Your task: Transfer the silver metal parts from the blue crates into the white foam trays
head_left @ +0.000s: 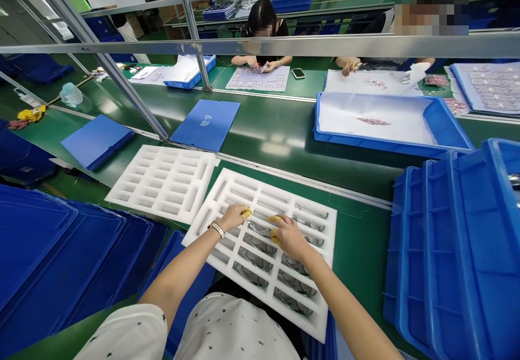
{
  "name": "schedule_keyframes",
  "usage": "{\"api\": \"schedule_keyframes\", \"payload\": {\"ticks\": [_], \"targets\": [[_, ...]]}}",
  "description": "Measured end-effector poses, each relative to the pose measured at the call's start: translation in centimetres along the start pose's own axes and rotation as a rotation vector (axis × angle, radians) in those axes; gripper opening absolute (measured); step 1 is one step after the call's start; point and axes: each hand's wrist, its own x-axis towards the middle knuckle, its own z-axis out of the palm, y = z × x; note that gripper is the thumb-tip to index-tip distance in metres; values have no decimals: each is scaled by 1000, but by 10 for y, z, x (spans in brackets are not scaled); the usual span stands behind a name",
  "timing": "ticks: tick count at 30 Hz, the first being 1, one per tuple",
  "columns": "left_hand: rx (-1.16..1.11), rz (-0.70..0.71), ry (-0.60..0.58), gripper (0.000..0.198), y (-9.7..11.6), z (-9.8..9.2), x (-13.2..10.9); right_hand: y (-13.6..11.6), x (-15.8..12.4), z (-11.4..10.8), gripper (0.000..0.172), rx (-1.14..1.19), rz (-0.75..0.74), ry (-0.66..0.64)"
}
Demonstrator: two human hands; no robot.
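Observation:
A white foam tray (325, 230) with rows of slots lies in front of me on the green bench. Several slots near me hold dark curved lens-like pieces (258, 243). My left hand (234, 216), with yellow finger cots and a wrist bracelet, and my right hand (286, 235), also with yellow cots, pinch the two ends of one such piece (260, 229) over a middle slot. A second white foam tray (162, 181) with bare slots lies to the left, touching the first.
Blue crates (455, 252) stand stacked at right, blue lids (52, 252) at left. A blue tray lined with white paper (442, 127) and blue lids (205, 124) sit on the green conveyor. Other people work across it. A metal frame rail (260, 46) crosses overhead.

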Motion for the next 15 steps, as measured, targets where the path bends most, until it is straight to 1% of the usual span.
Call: {"api": "schedule_keyframes", "payload": {"ticks": [4,8,12,15], "targets": [[-18,6,26,20,0,4,-2,0,7,4,30,-12,12,-99],[-17,6,42,23,-1,7,-7,-1,10,8,35,-7,0,-126],[10,-13,61,24,4,4,-8,-11,16,10,41,-124,41,-145],[29,2,63,25,13,2,-9,-22,18,6,39,-149,61,-168]]}}
